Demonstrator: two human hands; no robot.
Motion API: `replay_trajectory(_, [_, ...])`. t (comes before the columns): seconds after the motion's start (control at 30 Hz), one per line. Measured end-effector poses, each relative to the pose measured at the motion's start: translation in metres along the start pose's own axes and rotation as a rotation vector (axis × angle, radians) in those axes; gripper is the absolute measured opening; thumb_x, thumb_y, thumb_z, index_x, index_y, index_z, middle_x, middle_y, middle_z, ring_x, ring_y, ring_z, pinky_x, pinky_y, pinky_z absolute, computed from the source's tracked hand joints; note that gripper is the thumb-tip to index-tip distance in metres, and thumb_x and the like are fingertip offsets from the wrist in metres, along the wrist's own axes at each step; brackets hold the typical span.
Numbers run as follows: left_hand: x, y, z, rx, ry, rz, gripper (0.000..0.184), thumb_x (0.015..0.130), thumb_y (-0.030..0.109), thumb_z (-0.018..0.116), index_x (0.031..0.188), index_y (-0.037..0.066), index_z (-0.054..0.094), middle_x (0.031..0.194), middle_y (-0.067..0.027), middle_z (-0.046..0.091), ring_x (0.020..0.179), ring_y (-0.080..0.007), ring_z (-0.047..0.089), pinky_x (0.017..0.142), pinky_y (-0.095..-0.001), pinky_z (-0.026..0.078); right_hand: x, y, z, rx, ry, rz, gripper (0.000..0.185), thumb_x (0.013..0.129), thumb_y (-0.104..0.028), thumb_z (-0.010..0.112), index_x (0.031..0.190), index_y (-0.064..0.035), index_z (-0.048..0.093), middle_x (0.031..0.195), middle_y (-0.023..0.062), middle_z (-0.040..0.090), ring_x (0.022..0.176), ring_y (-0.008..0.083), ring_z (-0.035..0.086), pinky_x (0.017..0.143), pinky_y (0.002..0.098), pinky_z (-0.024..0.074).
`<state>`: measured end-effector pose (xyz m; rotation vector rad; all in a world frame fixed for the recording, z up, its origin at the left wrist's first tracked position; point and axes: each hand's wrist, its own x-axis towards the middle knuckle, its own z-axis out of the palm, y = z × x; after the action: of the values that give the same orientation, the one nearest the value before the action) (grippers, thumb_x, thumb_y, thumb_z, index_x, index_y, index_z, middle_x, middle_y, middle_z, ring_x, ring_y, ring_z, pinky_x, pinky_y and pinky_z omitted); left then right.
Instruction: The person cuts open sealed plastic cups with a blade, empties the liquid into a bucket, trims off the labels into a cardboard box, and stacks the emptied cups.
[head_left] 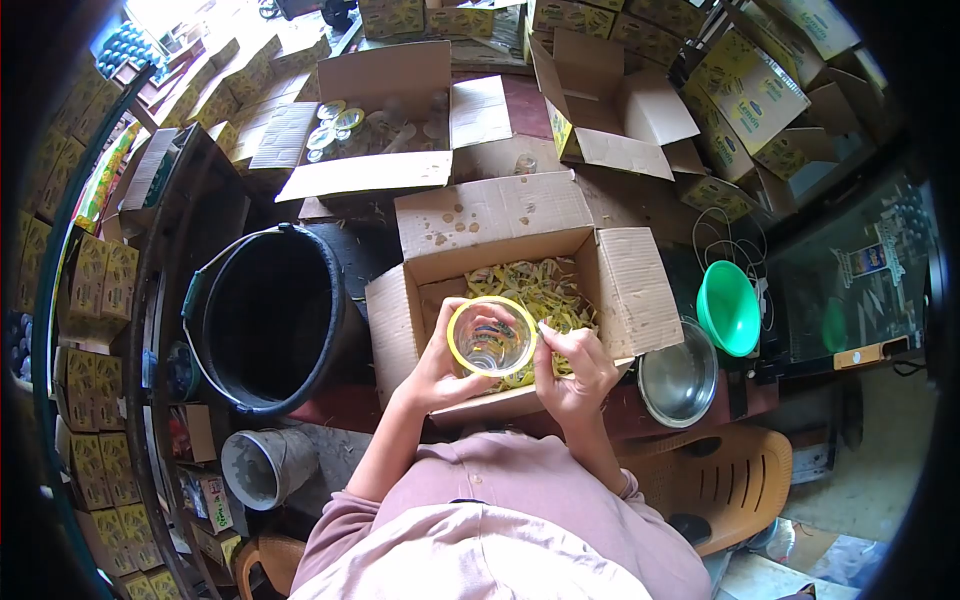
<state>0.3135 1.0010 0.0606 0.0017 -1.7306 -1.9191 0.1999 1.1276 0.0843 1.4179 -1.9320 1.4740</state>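
Observation:
A clear cup with a yellow rim [491, 338] is held in my left hand [442, 362], its open mouth facing up toward me. My right hand [578, 372] is beside the rim on the right, with thumb and forefinger pinched together; what they hold, if anything, is too small to make out. Beneath both hands stands an open cardboard box [500, 205] with stained flaps. Yellow-green scraps [545, 287] lie heaped inside it.
On the left stand a large black bucket [270, 320] and a grey bucket [265, 468]. A green bowl [729, 308] and a metal bowl [678, 375] are at the right. Behind is a carton with clear cups [385, 75] beside an empty open carton [590, 75].

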Motion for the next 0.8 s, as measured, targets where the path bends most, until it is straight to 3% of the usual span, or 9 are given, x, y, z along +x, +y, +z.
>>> replay_trajectory(0.3, [-0.0026, -0.0009, 0.0011, -0.017, -0.048, -0.032, 0.063, 0.065, 0.007, 0.066, 0.118, 0.003, 0.031, 0.109, -0.0134, 0.049, 0.105, -0.0198, 0.049, 0.092, -0.033, 0.039, 0.0044, -0.0006, -0.0004, -0.008, -0.014, -0.014, 0.026, 0.063, 0.006, 0.067, 0.086, -0.0045, 0.064, 0.066, 0.0058, 0.055, 0.058, 0.0185, 0.054, 0.054, 0.028, 0.044])
replay_trajectory(0.6, [-0.0011, 0.0037, 0.0002, 0.021, -0.02, -0.117, 0.063, 0.066, 0.021, 0.061, 0.121, -0.001, 0.041, 0.109, -0.0136, 0.053, 0.103, -0.0196, 0.052, 0.091, -0.0322, 0.04, 0.0003, 0.0024, -0.0023, 0.134, 0.0, 0.156, 0.021, 0.066, 0.005, 0.067, 0.085, -0.0034, 0.064, 0.068, 0.0076, 0.059, 0.06, 0.0179, 0.058, 0.057, 0.0291, 0.0463])
replay_trajectory(0.8, [-0.0037, 0.0066, -0.0007, -0.103, 0.001, -0.151, 0.064, 0.065, 0.022, 0.06, 0.121, -0.001, 0.041, 0.108, -0.0127, 0.053, 0.1, -0.0181, 0.052, 0.089, -0.0314, 0.041, -0.0033, 0.0022, -0.002, 0.12, 0.0, 0.074, 0.02, 0.066, 0.005, 0.067, 0.083, -0.0041, 0.064, 0.067, 0.0067, 0.059, 0.057, 0.0166, 0.055, 0.055, 0.0276, 0.0445])
